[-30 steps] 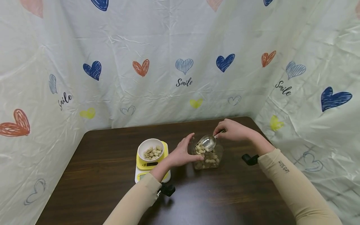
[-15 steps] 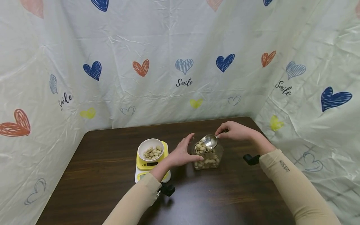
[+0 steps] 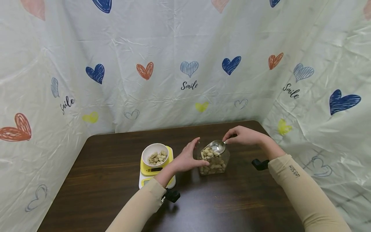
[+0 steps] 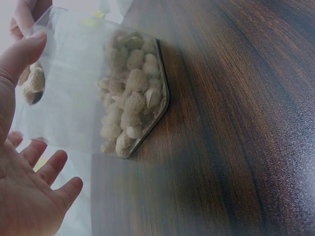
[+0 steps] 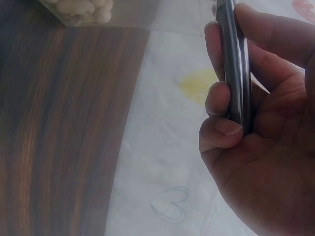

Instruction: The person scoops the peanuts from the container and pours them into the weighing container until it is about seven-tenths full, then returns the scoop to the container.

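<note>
My right hand (image 3: 242,135) grips the dark metal handle (image 5: 235,69) of a scoop (image 3: 218,147), fingers curled round it in the right wrist view. Unshelled peanuts (image 3: 208,152) lie in the scoop, which tilts down to the left in the mouth of a clear plastic container (image 3: 227,159). More peanuts (image 4: 133,96) fill the container's lower part. My left hand (image 3: 186,159) spreads at the container's left side, thumb in front and the other fingers behind, loosely extended. In the left wrist view the thumb (image 4: 29,49) overlaps the wall near the rim.
A white bowl (image 3: 147,151) with some peanuts stands on a yellow and white kitchen scale (image 3: 171,154), left of the container. My left forearm partly covers the scale. The dark wooden table (image 3: 110,180) ends at a white curtain (image 3: 162,106) printed with hearts.
The right hand and scoop have shifted slightly right and down, and the scoop lies flatter with peanuts in it. The left hand has stayed at the container's side.
</note>
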### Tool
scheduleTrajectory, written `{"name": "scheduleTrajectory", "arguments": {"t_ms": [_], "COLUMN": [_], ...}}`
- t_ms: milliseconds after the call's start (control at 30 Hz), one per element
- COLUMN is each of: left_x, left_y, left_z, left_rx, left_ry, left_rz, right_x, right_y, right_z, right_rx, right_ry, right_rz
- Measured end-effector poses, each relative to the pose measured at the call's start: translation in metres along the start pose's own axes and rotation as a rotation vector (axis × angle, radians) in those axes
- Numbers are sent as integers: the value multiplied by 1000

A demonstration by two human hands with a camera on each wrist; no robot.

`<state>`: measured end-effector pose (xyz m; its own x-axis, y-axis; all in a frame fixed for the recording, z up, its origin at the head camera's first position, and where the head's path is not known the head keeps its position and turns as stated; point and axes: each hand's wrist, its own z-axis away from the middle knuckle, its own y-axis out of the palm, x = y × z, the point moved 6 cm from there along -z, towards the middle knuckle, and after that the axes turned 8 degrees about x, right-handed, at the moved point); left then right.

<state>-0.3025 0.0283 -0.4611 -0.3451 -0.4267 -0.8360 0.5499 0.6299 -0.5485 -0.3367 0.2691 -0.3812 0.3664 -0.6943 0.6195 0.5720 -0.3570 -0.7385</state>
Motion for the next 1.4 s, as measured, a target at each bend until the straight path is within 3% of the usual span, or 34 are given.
{"name": "scheduleTrajectory", "arguments": {"t_ms": [600, 967, 1400], "left_x": [0, 2, 1], "left_y": [1, 2, 2], "left_z": [0, -1, 0], "left_rx": [11, 5, 4], "left_ry": [-5, -18, -26], "left_rz": [6, 4, 1], "right_x": [-10, -12, -16], "right_y": [-4, 0, -1], "right_z": [1, -1, 2], "right_rx": [-16, 6, -23], "right_ry": [27, -19, -1], "right_rz": [-65, -85, -79]}}
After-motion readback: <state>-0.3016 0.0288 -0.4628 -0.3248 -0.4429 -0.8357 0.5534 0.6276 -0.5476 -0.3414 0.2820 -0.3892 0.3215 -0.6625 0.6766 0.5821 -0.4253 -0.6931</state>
